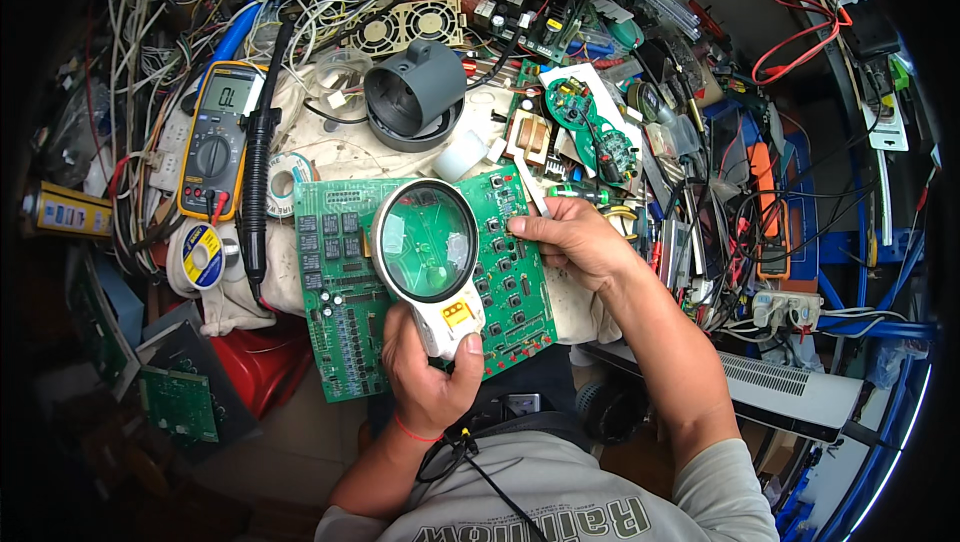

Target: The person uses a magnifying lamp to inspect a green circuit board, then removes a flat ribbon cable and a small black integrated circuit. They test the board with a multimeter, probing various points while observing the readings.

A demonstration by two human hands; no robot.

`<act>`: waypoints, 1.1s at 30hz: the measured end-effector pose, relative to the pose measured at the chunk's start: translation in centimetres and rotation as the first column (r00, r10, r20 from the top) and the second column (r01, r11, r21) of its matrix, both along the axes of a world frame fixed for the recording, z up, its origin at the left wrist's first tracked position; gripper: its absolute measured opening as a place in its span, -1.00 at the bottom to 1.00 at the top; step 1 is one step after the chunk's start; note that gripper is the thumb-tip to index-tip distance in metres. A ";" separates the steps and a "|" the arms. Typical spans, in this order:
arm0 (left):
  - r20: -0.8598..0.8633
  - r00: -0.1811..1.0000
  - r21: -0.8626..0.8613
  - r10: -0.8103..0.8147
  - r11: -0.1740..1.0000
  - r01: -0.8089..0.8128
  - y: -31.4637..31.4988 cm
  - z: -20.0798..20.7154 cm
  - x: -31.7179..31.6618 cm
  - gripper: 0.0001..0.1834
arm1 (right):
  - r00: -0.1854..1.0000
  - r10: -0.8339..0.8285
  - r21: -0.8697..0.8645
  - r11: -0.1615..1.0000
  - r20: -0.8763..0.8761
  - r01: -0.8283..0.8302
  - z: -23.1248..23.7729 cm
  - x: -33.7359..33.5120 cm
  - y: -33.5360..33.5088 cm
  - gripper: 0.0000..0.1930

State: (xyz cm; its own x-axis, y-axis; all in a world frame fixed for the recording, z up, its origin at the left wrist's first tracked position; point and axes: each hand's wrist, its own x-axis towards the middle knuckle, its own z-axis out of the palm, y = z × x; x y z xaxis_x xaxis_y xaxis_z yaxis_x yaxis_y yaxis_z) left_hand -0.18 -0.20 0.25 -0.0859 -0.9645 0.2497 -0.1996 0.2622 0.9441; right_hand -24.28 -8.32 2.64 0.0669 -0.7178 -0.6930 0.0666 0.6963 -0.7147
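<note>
My left hand is closed round the white handle of a magnifying glass. Its round, dark-rimmed lens lies over the middle of a large green circuit board, in front of my body. Black relays, chips and several small push buttons stand on the board. My right hand pinches the board's right edge, the thumb on top and the other fingers partly hidden. A slim pale strip reaches from the bench to my right fingers; I cannot tell whether they hold it.
A yellow multimeter and a black-handled tool lie left of the board, near a solder spool. Behind it are a grey cylindrical housing, a white roll and round green boards. Tangled cables crowd the left.
</note>
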 end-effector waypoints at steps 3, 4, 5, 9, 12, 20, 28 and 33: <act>0.011 1.000 -0.010 0.005 1.000 -0.005 0.0 0.0 0.0 -0.61 | 1.000 -0.002 -0.002 1.000 -0.002 0.002 0.1 0.1 0.0 -0.89; 0.015 1.000 -0.017 0.009 1.000 -0.008 0.0 -0.1 -0.1 -0.61 | 1.000 -0.003 -0.004 1.000 -0.004 0.003 0.1 0.1 0.0 -0.90; 0.017 1.000 -0.019 0.007 1.000 -0.007 0.0 -0.1 -0.1 -0.60 | 1.000 -0.005 -0.005 1.000 -0.005 0.005 0.1 0.2 0.0 -0.90; 0.012 1.000 -0.013 0.005 1.000 -0.005 0.0 -0.2 -0.1 -0.59 | 1.000 -0.006 -0.014 1.000 -0.001 0.006 0.3 0.3 0.0 -0.91; 0.006 1.000 -0.004 0.007 1.000 -0.007 0.0 -0.1 -0.1 -0.59 | 1.000 -0.006 -0.016 1.000 0.001 0.006 0.3 0.3 -0.1 -0.91; 0.011 1.000 -0.004 0.012 1.000 -0.012 0.2 -0.3 -0.1 -0.60 | 1.000 -0.002 -0.030 1.000 -0.011 0.001 0.1 0.3 0.1 -0.89; -0.192 0.981 0.185 0.015 0.982 0.021 0.9 -0.6 0.1 -0.57 | 0.944 0.001 -0.260 0.961 -0.331 -0.092 1.8 -0.4 2.2 -0.64; -0.303 0.951 0.261 0.058 0.965 0.024 1.3 0.5 0.2 -0.55 | 0.794 -0.183 -0.425 0.899 -0.580 -0.103 1.8 -1.9 5.9 -0.61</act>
